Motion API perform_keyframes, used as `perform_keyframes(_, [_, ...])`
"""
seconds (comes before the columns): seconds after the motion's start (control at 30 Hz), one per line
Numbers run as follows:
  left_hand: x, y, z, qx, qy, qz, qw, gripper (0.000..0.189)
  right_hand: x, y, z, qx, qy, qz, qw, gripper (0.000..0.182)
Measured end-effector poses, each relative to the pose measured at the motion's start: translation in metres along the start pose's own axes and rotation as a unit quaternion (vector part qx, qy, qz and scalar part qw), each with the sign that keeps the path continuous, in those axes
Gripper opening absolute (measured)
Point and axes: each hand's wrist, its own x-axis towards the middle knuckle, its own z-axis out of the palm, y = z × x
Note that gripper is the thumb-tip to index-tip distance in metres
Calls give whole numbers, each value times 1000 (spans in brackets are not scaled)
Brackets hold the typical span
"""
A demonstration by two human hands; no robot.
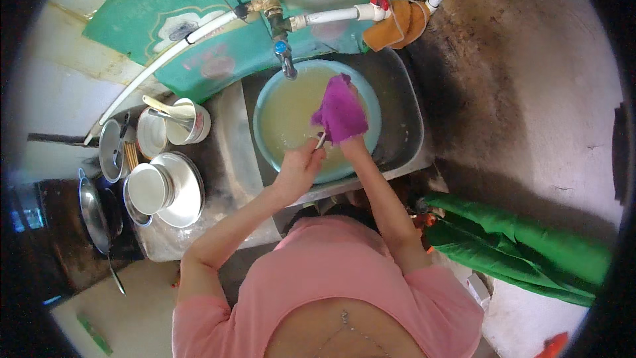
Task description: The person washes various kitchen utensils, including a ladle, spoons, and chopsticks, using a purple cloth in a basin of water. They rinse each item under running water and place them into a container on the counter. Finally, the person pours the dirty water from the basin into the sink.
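Observation:
Over a round light-blue basin (259, 146) of cloudy yellowish water, both hands work close together. My left hand (299, 161) grips a slender, light-coloured handle (321, 140); the rest of that object is hidden by the cloth. A purple cloth (344, 109) covers my right hand (353, 145), leaving little more than the wrist in sight. The cloth lies against the upper end of the handle. Behind the basin, a metal tap (286, 62) with a blue cap points down at its far rim. The basin sits in a metal sink (410, 124).
Left of the sink, stacked white bowls (147, 189) rest on plates (186, 194). Beyond them are a cup (195, 132) with spoons, a metal pot (112, 151) and a wok (94, 211). An orange cloth (397, 25) hangs on the white pipe. Green sheeting (516, 243) lies at right.

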Motion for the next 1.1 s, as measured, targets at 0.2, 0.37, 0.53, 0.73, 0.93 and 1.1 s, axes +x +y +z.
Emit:
perform_keyframes(0.2, [22, -16, 1, -140, 49, -116, 982, 16, 41, -4, 16, -134, -77, -47, 987, 23])
perform_keyframes(0.37, [24, -14, 8, -85, 153, -52, 983, 22, 45, -20, 31, 462, -89, 300, 830, 27])
perform_keyframes(0.53, [33, -28, 16, -143, 209, -60, 966, 14, -7, -19, 39, 215, -10, 143, 966, 22])
perform_keyframes(0.73, [32, -28, 6, 42, 183, 58, 980, 12, -37, 32, 36, -190, -53, -170, 966, 41])
perform_keyframes(0.93, [15, -18, -7, 172, 93, 43, 980, 6, 29, 11, 35, -159, -98, -80, 979, 27])
perform_keyframes(1.1, [13, -15, -21, 203, 38, 61, 976, 9, 60, 5, 17, 458, -325, 338, 755, 15])
